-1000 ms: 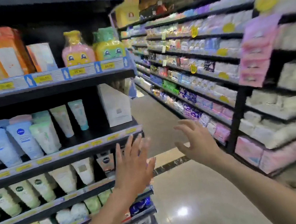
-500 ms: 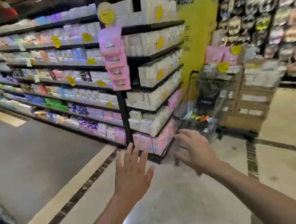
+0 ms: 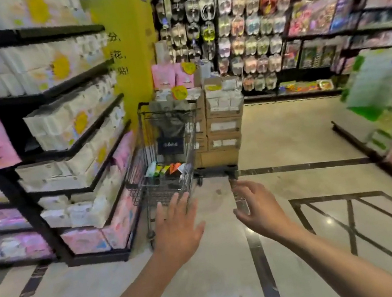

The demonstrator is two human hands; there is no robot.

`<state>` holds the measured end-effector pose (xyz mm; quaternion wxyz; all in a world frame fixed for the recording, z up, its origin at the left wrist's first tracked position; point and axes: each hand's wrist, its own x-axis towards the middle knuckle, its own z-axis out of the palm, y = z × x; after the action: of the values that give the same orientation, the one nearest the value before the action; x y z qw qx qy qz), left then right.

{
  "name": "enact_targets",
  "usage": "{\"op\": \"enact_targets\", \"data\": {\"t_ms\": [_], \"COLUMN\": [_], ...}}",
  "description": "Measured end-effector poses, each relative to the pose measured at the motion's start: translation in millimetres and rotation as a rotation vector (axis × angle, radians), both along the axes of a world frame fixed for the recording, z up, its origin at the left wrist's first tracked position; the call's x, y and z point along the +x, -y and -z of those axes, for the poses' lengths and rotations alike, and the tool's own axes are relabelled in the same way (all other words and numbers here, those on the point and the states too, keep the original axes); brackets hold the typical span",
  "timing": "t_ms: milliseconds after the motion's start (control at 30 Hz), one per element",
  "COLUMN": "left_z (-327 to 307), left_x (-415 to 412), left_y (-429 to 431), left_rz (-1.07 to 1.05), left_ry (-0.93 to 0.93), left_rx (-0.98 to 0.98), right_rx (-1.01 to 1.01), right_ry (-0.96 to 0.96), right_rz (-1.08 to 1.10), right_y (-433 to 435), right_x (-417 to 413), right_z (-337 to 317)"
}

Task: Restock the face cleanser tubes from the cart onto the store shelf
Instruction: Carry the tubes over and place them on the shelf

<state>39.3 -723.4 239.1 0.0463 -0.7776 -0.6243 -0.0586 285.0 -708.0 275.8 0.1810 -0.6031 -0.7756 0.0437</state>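
A wire shopping cart [image 3: 188,134] stands ahead of me, beside the end of a shelf unit. Several cleanser tubes [image 3: 165,170], green, yellow, orange and white, lie in its basket. My left hand [image 3: 176,226] is stretched forward with fingers spread, just short of the cart's near end, holding nothing. My right hand [image 3: 258,205] reaches forward to the right of the cart, fingers loosely bent and empty. The cleanser shelf is out of view.
A black shelf unit [image 3: 67,153] with white and pink packs fills the left. Stacked cardboard boxes [image 3: 222,128] stand right behind the cart. A yellow pillar [image 3: 129,43] rises behind them. Racks of slippers [image 3: 222,28] line the far wall; another display [image 3: 386,92] is on the right.
The view has swung right, away from the cleanser shelf, and the cart is now straight ahead and closer. Both hands stay raised and empty.
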Motion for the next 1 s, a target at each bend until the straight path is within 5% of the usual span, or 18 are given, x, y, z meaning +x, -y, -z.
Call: {"op": "enact_targets", "data": {"t_ms": [567, 1000], "left_z": [63.0, 97.7], "left_x": [119.3, 112.4], "left_y": [-331.5, -559.3], "left_rz": [0.117, 0.017], "left_ry": [-0.075, 0.023], "left_rx": [-0.175, -0.29], "right_rx": [-0.192, -0.308], "right_ry": [0.078, 0.147], "right_rz": [0.089, -0.038], "right_y": [-307.6, -574.0], "right_x": [124.4, 118.0], "right_z": [74.7, 110.8]}}
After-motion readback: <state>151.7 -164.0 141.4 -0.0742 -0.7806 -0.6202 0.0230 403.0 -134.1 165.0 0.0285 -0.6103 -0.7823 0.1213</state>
